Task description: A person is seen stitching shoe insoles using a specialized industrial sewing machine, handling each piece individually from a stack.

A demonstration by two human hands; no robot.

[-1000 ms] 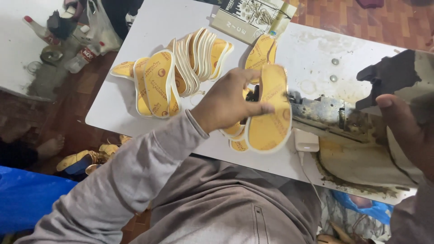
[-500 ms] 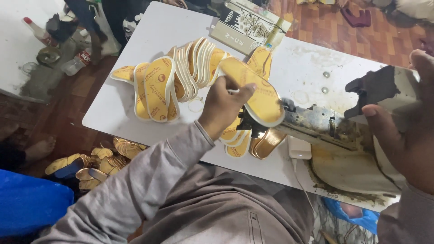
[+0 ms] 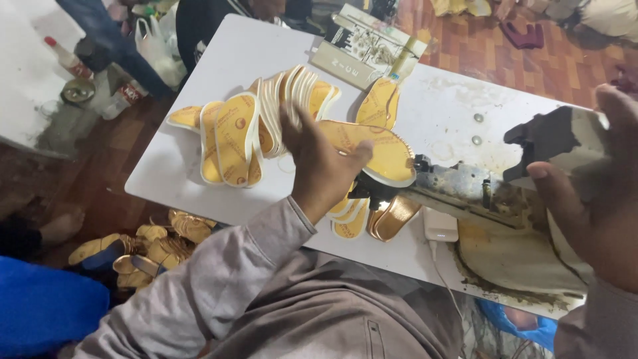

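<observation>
Head view: left hand (image 3: 322,166) grips a flat yellow insole (image 3: 372,149) with pale rim; right hand (image 3: 598,199) rests open.

Bottles (image 3: 70,63), plastic bag (image 3: 156,40), printed box (image 3: 369,46), power bank (image 3: 440,225).

Left hand (image 3: 319,166) raised mid-frame, back toward the camera, fingers curled closed in a grip, grey sleeve trailing to lower left, right hand (image 3: 591,199) at right edge, thumb extended leftward, fingers partly curled.
</observation>
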